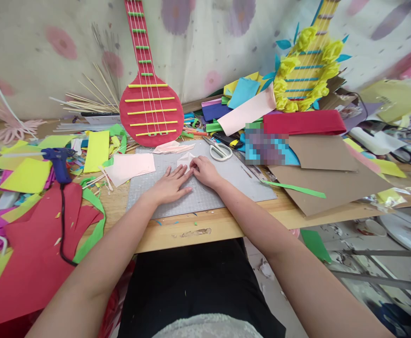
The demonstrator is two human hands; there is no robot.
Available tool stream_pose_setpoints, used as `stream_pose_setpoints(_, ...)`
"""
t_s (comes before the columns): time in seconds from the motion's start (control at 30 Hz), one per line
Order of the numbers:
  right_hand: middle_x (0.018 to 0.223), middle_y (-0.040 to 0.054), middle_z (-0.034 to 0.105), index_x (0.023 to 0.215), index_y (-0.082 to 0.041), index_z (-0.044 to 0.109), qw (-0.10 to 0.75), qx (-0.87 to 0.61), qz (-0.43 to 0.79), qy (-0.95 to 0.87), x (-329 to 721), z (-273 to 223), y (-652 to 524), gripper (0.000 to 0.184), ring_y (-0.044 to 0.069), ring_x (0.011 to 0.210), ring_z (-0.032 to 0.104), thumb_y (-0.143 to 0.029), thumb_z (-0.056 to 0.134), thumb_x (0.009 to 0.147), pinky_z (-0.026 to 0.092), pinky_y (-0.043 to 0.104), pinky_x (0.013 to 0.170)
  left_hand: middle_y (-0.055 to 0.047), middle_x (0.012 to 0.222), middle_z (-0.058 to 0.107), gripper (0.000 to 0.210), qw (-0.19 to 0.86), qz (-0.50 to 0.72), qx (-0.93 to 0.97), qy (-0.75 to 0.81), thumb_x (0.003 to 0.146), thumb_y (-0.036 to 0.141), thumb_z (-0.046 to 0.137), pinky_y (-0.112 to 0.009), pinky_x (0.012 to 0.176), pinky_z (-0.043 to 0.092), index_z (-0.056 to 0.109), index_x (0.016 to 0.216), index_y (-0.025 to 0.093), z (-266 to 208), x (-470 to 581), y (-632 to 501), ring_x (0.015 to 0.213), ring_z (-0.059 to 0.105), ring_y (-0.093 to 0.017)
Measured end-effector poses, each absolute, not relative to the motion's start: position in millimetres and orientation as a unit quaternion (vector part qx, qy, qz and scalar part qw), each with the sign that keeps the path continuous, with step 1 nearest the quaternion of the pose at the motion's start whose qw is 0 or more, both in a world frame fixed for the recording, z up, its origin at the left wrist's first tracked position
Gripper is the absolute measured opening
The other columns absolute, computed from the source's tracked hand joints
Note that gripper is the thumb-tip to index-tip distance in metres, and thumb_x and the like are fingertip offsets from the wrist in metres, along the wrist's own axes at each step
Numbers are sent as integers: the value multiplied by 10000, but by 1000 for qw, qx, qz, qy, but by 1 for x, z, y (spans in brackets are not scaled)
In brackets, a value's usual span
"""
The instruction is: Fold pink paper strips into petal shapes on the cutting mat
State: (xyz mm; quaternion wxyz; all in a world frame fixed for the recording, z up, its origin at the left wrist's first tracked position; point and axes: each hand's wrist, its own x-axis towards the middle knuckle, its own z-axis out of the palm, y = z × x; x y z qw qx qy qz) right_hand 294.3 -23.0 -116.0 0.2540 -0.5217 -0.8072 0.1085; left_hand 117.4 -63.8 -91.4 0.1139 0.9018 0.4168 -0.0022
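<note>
My left hand (172, 185) lies flat on the grey cutting mat (212, 195), fingers stretched out, its fingertips beside a small pale pink piece of paper (185, 160). My right hand (205, 172) is closed, with the fingertips pinching the near right side of that paper. The paper looks folded or creased, and its lower part is hidden under my fingers. Just past my right hand lie white-handled scissors (221, 151). Pale pink sheets (131, 168) rest left of my left hand, and another crumpled pink piece (172, 147) lies at the mat's far edge.
A red paper lute (151, 115) stands behind the mat; a yellow one with paper flowers (306, 70) stands back right. On the left are a blue glue gun (59, 164) and red sheets (39, 244). Brown cardboard (318, 188) and a green strip (297, 188) lie right.
</note>
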Motion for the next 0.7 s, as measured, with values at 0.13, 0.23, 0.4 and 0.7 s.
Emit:
stream_pose_setpoints(0.13, 878, 48, 564, 853, -180, 575, 254, -520, 132, -805, 296, -115, -21, 114, 169, 885, 495, -130, 478, 817, 383, 304, 834, -92, 1535, 88, 677, 122, -18, 900, 417, 882, 572, 281, -476, 1138, 38, 176, 1456, 229, -88, 117, -65, 1417, 43, -234)
stream_pose_setpoints(0.23, 872, 45, 562, 846, -176, 571, 254, -523, 142, -801, 296, -114, -20, 102, 164, 885, 495, -137, 478, 827, 382, 294, 839, -92, 1536, 76, 702, 122, -22, 902, 414, 862, 606, 298, -486, 1134, 40, 200, 1450, 238, -87, 117, -65, 1417, 37, -244)
stream_pose_setpoints(0.4, 852, 41, 557, 844, -177, 573, 254, -524, 133, -802, 296, -115, -19, 101, 164, 866, 497, -140, 481, 825, 386, 296, 831, -93, 1536, 80, 671, 120, -22, 902, 414, 875, 587, 281, -492, 1132, 45, 207, 1448, 244, -88, 117, -64, 1417, 35, -238)
stream_pose_setpoints(0.7, 899, 61, 572, 879, -179, 574, 248, -533, 116, -801, 294, -118, -17, 136, 178, 899, 506, -130, 455, 836, 386, 320, 842, -85, 1535, 105, 655, 118, -5, 902, 415, 876, 583, 282, -496, 1132, 46, 242, 1438, 248, -92, 117, -64, 1417, 51, -239)
